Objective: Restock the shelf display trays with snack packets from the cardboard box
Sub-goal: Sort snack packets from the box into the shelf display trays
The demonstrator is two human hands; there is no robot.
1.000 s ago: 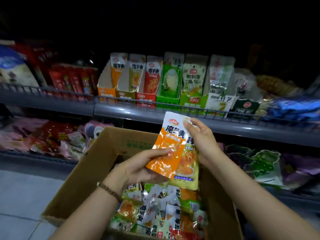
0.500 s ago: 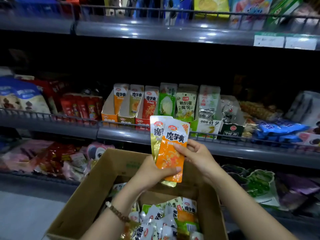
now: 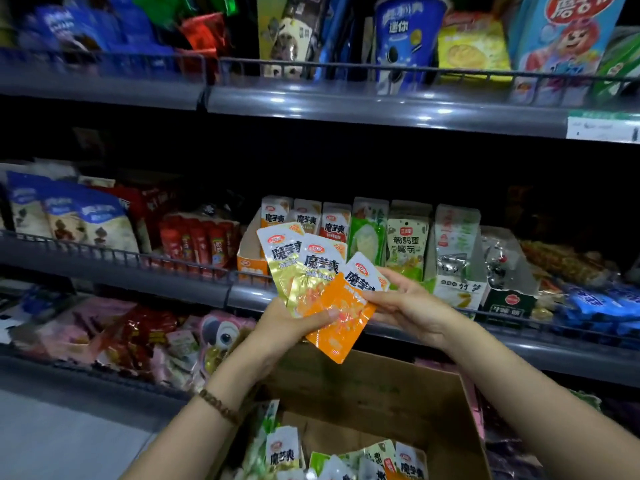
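The left hand point(image 3: 285, 327) grips three fanned foil snack packets point(image 3: 317, 271); the right hand point(image 3: 408, 306) pinches the orange packet point(image 3: 341, 320) at its right edge. The open brown cardboard box point(image 3: 381, 386) lies below.

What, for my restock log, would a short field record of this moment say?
left hand: grips fan of packets
right hand: pinches orange packet by its edge
fan: orange packet in front, two yellow packets behind
box: open, below the hands, loose packets inside
trays: on middle shelf, packets standing in them
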